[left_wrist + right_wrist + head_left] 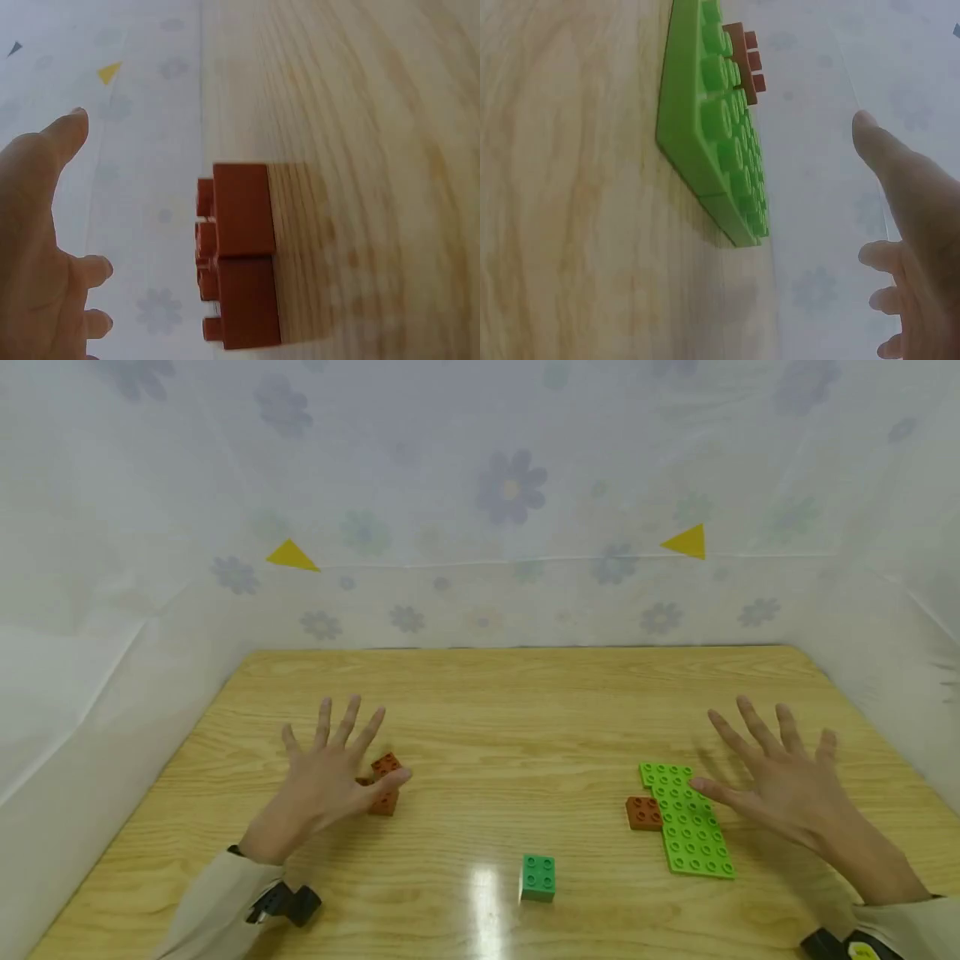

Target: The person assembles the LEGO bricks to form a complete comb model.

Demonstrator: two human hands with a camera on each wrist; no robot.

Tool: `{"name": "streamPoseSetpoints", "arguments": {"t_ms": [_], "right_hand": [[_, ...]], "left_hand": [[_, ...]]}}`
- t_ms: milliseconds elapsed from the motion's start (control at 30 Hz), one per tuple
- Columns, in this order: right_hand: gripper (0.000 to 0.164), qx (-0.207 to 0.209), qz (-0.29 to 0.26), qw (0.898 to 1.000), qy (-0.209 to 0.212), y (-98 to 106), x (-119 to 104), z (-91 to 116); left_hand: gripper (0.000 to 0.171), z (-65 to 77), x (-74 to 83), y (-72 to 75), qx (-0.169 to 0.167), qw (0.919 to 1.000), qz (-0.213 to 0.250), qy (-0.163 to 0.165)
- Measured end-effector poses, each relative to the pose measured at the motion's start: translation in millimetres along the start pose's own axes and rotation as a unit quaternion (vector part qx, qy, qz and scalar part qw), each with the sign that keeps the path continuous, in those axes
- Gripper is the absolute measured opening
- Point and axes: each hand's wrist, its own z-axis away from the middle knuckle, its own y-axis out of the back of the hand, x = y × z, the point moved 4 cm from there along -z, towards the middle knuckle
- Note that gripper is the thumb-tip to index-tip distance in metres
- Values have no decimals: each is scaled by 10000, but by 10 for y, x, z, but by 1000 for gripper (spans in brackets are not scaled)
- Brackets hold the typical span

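Observation:
My left hand [326,785] hovers with fingers spread over the left side of the table, holding nothing. Its thumb partly hides a group of reddish-brown toy bricks [383,803], which also show as brown bricks [247,300] side by side in the left wrist view. On the right, my right hand [795,789] is spread in the air beside light green studded plates [693,835], its thumb overlapping them in the head view. Against their left edge sits another brown brick [643,813]. A darker green brick [538,877] stands alone near the front middle, apart from both hands.
The wood-grain table [480,710] is walled by a white flowered cloth [450,485] at the back and sides. Two yellow triangles [294,556] mark the back cloth. Each wrist wears a dark strapped device [285,903].

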Motion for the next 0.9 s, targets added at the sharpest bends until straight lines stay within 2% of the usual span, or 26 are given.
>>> {"name": "streamPoseSetpoints", "arguments": {"t_ms": [133,267,333,433,533,600,733,900], "right_hand": [[88,207,-480,9976,453,-9,-112,4],[79,249,-1067,9903,857,-33,-252,28],[72,273,-1265,9864,1011,-37,-328,44],[64,384,-1238,9820,1374,-39,-449,59],[60,556,-981,9790,1697,-34,-552,71],[57,623,-922,9771,1813,-36,-601,81],[52,731,-1000,9711,2041,-50,-693,97],[51,792,-997,9657,2262,-94,-774,95]], "left_hand": [[91,10,196,-26,-72,9970,404,-661],[92,61,458,-54,-256,9855,961,-1378],[92,106,586,-80,-480,9786,1241,-1567],[93,182,776,-133,-927,9671,1593,-1756],[97,233,954,-205,-1284,9581,1559,-2033],[99,249,1060,-252,-1365,9541,1441,-2243],[99,271,1225,-337,-1379,9466,1302,-2609],[94,288,1387,-391,-1316,9322,1409,-3062]]}}
